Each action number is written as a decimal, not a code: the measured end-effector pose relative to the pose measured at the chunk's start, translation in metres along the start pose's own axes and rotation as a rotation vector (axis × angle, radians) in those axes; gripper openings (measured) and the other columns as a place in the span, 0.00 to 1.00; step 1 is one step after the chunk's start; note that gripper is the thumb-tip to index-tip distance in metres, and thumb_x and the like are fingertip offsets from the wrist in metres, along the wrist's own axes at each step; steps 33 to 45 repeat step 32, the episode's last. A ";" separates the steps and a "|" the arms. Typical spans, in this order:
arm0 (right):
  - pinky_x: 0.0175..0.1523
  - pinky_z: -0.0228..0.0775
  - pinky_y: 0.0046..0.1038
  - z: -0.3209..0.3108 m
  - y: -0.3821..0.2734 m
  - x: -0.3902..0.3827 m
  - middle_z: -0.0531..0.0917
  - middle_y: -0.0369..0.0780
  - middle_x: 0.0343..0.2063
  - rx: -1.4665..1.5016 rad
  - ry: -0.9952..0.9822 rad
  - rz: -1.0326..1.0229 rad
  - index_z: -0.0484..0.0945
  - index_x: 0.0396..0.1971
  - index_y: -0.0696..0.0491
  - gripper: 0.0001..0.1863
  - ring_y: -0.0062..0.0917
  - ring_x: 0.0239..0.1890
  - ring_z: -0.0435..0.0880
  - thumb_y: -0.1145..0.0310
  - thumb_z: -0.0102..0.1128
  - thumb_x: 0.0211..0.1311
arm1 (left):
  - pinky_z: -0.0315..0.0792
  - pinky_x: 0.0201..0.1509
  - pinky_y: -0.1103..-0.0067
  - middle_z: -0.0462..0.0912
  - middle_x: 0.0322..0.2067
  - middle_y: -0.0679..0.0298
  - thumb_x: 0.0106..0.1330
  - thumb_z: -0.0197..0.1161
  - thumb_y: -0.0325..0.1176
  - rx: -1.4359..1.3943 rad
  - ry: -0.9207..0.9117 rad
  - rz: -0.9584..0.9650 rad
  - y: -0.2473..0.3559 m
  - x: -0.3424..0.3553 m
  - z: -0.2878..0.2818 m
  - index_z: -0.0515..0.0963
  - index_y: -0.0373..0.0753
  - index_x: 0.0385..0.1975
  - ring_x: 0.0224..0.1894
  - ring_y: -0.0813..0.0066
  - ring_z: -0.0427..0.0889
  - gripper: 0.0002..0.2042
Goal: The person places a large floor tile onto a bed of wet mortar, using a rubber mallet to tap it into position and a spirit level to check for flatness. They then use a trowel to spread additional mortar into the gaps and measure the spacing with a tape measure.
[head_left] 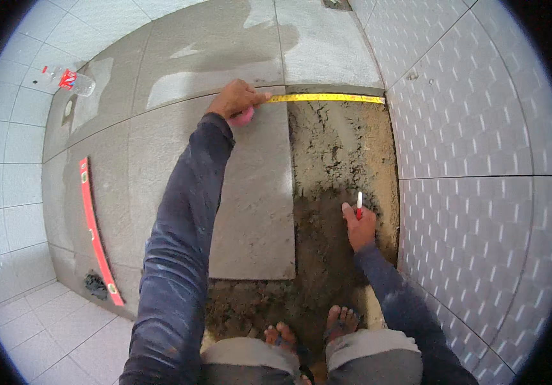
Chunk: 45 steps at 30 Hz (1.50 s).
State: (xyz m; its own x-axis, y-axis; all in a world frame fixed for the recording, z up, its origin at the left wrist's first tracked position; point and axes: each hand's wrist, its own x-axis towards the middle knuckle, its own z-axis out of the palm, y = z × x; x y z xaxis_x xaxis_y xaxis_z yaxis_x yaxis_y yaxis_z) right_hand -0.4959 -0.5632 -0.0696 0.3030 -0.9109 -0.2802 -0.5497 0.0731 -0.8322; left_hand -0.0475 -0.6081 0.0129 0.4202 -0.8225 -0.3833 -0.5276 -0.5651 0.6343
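My left hand (237,99) is closed on a pink tape measure (244,117), most of which the fingers hide. Its yellow blade (327,98) runs right from my fingers, across the strip of wet mortar (327,147), up to the foot of the right wall. Beneath the left hand lies a grey floor tile (253,212), with its right edge along the mortar. My right hand (361,230) hovers over the mortar near the wall, holding a red and white marker (360,204) that points away from me.
A red spirit level (100,237) lies on the tiles at left. Near the far left wall is a clear plastic bottle (77,82) with a red label. A dark lump (96,284) sits by the level. Patterned grey wall tiles (468,141) rise at right. My feet stand on the mortar bed's near end.
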 end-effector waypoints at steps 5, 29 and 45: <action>0.29 0.65 0.35 -0.024 -0.036 -0.001 0.75 0.38 0.13 -0.006 -0.163 0.202 0.80 0.17 0.57 0.27 0.26 0.19 0.74 0.47 0.60 0.64 | 0.71 0.24 0.68 0.79 0.14 0.58 0.62 0.65 0.55 0.225 0.020 0.194 -0.004 -0.117 -0.031 0.82 0.35 0.19 0.15 0.68 0.76 0.25; 0.50 0.75 0.47 -0.417 -0.478 -0.500 0.86 0.49 0.39 -0.640 -0.337 0.518 0.85 0.40 0.45 0.23 0.48 0.45 0.85 0.44 0.52 0.59 | 0.74 0.34 0.65 0.86 0.24 0.56 0.62 0.62 0.60 0.360 -0.296 -0.168 0.183 -0.757 -0.262 0.86 0.40 0.23 0.30 0.60 0.85 0.26; 0.49 0.75 0.45 -0.457 -0.521 -0.552 0.87 0.47 0.40 -0.715 -0.423 0.539 0.85 0.41 0.45 0.24 0.45 0.45 0.85 0.42 0.52 0.60 | 0.74 0.35 0.65 0.85 0.21 0.58 0.64 0.60 0.60 0.323 -0.464 -0.195 0.210 -0.736 -0.300 0.86 0.39 0.25 0.27 0.64 0.84 0.26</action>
